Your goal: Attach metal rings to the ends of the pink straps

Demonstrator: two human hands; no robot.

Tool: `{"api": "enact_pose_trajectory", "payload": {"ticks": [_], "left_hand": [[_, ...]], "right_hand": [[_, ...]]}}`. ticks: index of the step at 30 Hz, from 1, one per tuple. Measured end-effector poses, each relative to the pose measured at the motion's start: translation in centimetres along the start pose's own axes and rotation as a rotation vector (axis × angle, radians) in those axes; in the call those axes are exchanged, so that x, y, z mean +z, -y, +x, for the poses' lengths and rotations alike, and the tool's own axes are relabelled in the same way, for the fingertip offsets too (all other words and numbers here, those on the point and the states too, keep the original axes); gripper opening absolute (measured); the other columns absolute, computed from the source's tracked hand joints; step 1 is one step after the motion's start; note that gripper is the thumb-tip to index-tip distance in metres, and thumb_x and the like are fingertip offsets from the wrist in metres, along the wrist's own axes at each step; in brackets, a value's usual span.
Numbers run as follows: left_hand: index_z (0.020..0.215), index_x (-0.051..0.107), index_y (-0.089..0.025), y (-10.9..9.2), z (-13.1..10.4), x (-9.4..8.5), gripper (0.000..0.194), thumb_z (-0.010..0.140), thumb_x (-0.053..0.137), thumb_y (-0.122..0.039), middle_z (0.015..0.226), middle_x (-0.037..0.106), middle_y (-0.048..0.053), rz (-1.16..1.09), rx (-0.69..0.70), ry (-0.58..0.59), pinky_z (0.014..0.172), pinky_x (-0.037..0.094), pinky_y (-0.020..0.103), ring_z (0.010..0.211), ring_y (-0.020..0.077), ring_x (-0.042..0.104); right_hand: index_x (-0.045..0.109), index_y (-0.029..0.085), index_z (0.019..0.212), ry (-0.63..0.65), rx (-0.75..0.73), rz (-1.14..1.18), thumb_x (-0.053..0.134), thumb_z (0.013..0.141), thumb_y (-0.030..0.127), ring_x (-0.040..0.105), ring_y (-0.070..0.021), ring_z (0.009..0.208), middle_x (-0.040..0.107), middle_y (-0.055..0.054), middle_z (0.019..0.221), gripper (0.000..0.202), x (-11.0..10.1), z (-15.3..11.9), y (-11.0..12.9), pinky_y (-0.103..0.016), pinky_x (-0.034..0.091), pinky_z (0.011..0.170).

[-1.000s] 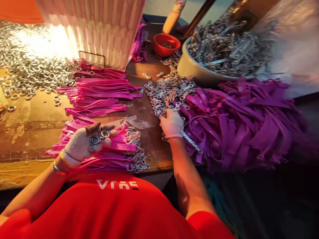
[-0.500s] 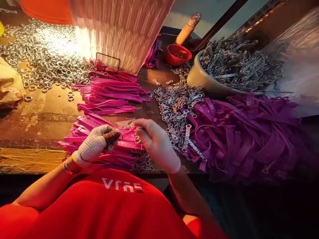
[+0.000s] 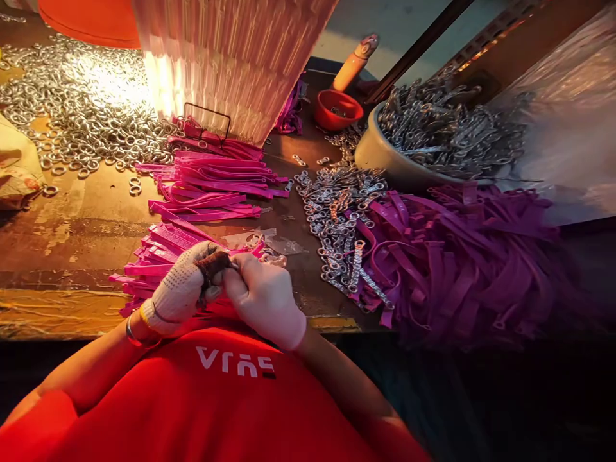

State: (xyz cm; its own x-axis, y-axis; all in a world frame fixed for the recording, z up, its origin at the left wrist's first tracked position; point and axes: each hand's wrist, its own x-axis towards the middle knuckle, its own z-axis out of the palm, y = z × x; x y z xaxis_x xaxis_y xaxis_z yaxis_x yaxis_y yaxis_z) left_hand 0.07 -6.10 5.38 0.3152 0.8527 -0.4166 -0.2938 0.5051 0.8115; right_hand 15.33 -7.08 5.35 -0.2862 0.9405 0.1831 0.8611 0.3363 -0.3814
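Observation:
My left hand (image 3: 185, 285), in a dotted white glove with dark brown wrapping on the fingers, is closed in a pinch. My right hand (image 3: 267, 292), in a plain white glove, meets it with the thumb and fingers pressed together. What lies between the fingertips is too small and covered to make out. Beneath and behind both hands, pink straps (image 3: 158, 247) are laid out side by side on the table. Just beyond my right hand some metal links (image 3: 257, 242) show at the strap ends, partly hidden.
Silver rings (image 3: 101, 128) cover the back left. On the right are loose metal links (image 3: 322, 205), a large pile of purple straps (image 3: 457, 256) and a tub (image 3: 380, 144) heaped with metal pieces. A red bowl (image 3: 337, 110) stands behind; a clear corrugated sheet (image 3: 226, 58) rises at the back.
My right hand has moved left and slightly down, from apart to touching my left hand at the fingertips. My left hand has stayed nearly in place. The view has shifted slightly.

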Motion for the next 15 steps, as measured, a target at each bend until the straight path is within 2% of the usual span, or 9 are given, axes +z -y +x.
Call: {"api": "enact_pose_trajectory", "payload": {"ticks": [3,5,7,9,11,13,15], "left_hand": [[0.079,0.052,-0.020,-1.1,1.0,-0.3,0.032,0.087,0.067,-0.046,0.056,0.046,-0.006,0.143,0.061,0.028,0.037,0.028,0.018,0.040,0.0064,0.039],[0.076,0.056,-0.018,-2.3,2.7,-1.2,0.029,0.089,0.063,-0.044,0.053,0.048,-0.004,0.356,0.106,0.106,0.038,0.028,0.021,0.040,0.0080,0.040],[0.072,0.061,-0.017,-3.8,5.2,-2.6,0.030,0.091,0.058,-0.039,0.052,0.051,-0.002,0.668,0.188,0.131,0.043,0.032,0.023,0.042,0.0096,0.043],[0.072,0.066,-0.015,-5.4,7.9,-4.1,0.028,0.091,0.058,-0.034,0.057,0.057,0.001,1.032,0.306,0.021,0.051,0.036,0.024,0.051,0.0116,0.049],[0.080,0.072,-0.013,-6.6,10.1,-5.4,0.025,0.092,0.055,-0.027,0.068,0.063,0.002,1.293,0.407,-0.073,0.062,0.037,0.025,0.064,0.0135,0.054],[0.086,0.075,-0.013,-7.2,11.3,-6.4,0.020,0.090,0.056,-0.017,0.074,0.064,0.002,1.399,0.440,-0.110,0.068,0.036,0.026,0.071,0.0140,0.053],[0.080,0.073,-0.013,-7.0,11.5,-7.2,0.015,0.084,0.059,-0.008,0.069,0.059,0.001,1.410,0.415,-0.130,0.068,0.034,0.027,0.067,0.0134,0.048]], "right_hand": [[0.068,0.021,0.101,0.052,0.059,0.148,0.046,0.102,0.038,0.067,-0.0189,0.068,0.074,-0.004,0.075,0.028,-0.2,0.0,-0.7,-0.026,0.043,0.064],[0.068,0.022,0.101,0.002,0.088,0.250,0.046,0.102,0.041,0.068,-0.0188,0.072,0.074,-0.004,0.080,0.030,-0.5,0.0,-1.8,-0.027,0.045,0.068],[0.068,0.022,0.106,-0.098,0.163,0.362,0.044,0.103,0.043,0.067,-0.0181,0.073,0.074,-0.004,0.088,0.032,-0.9,0.4,-3.3,-0.027,0.048,0.068],[0.067,0.022,0.111,-0.189,0.269,0.438,0.042,0.104,0.045,0.064,-0.0168,0.071,0.073,-0.003,0.090,0.034,-1.1,1.3,-5.2,-0.027,0.049,0.066],[0.067,0.022,0.109,-0.238,0.321,0.451,0.043,0.103,0.046,0.061,-0.0163,0.072,0.071,-0.002,0.088,0.034,-0.8,2.9,-7.5,-0.027,0.049,0.067],[0.068,0.021,0.104,-0.230,0.268,0.430,0.045,0.102,0.045,0.062,-0.0176,0.081,0.071,-0.004,0.092,0.033,0.1,5.4,-9.7,-0.028,0.050,0.075],[0.069,0.020,0.101,-0.135,0.130,0.405,0.046,0.102,0.040,0.064,-0.0195,0.093,0.072,-0.006,0.099,0.031,1.3,8.4,-11.2,-0.031,0.049,0.087]]}}
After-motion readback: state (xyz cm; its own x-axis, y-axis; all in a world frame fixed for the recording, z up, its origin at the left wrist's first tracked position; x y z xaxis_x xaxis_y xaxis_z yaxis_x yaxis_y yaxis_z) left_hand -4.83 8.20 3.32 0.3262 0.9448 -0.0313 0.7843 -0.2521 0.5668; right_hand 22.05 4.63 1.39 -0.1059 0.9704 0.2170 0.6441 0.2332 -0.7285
